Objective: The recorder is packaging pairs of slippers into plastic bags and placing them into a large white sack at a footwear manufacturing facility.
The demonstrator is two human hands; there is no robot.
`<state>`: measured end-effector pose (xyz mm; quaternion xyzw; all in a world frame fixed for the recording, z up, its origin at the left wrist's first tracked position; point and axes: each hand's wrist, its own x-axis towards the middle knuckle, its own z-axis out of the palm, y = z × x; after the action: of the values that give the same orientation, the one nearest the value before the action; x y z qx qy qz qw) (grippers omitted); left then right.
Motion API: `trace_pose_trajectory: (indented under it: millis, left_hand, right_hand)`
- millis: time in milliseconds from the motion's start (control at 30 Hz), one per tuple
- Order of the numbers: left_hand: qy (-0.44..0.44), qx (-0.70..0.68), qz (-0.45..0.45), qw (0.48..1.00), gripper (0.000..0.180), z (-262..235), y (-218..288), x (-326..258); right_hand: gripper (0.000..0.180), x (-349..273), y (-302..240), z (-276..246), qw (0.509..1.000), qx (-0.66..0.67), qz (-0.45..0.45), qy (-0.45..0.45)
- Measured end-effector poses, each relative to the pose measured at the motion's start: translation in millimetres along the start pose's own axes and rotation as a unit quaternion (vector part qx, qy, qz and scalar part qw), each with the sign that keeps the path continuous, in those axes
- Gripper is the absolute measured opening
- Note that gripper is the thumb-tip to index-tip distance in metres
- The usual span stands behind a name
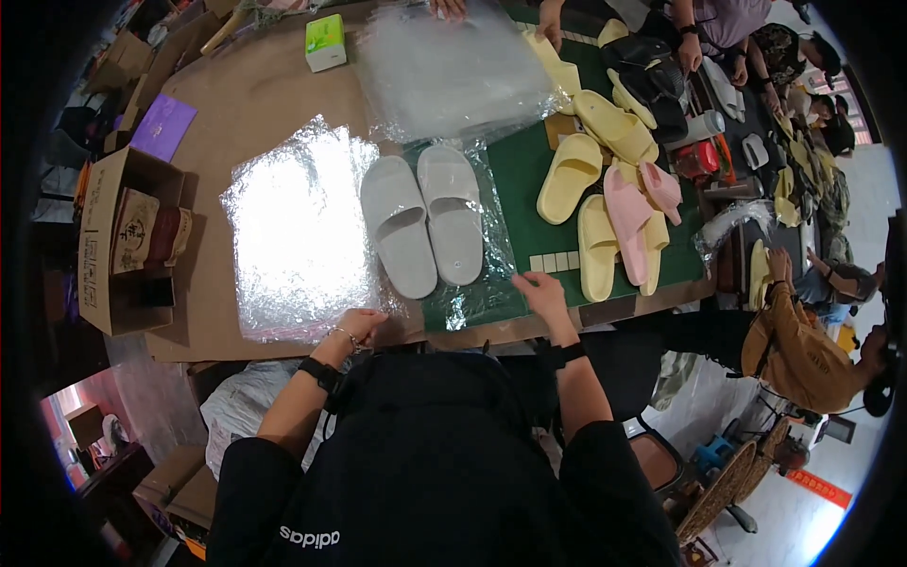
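A pair of grey slide sandals, the left one (400, 227) and the right one (452, 215), lies side by side with toes pointing away from me. Under them, a clear plastic bag (501, 255) spreads over a green mat. My right hand (545, 300) pinches the bag's near right edge between thumb and fingertips. Closed, with fingers curled, my left hand (362, 326) is by the near left side of the bag, beside a stack of shiny clear bags (300, 231). What sits between its fingertips is too small to make out.
Several yellow slides (571, 178) and a pink pair (625, 222) lie to the right. Across the table is a pile of clear bags (453, 71), with another person's hands (549, 24) nearby. A tissue pack (326, 44) and an open cardboard box (106, 250) are left.
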<state>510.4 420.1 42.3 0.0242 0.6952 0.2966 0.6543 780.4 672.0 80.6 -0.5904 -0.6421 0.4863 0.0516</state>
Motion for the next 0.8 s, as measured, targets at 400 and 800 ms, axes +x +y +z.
trace_pose_trajectory:
  millis: [400,800]
  left_hand:
    - [-0.082,-0.191,-0.060,0.976,0.021,10.5,0.3,5.2]
    - [0.154,-0.084,0.321,0.931,0.021,23.8,5.9,8.4]
  right_hand:
    - [0.022,17.8,32.9,29.8,0.939,0.236,0.168,-0.185]
    - [0.015,-6.7,-19.4,42.4,0.855,0.513,-0.013,-0.081]
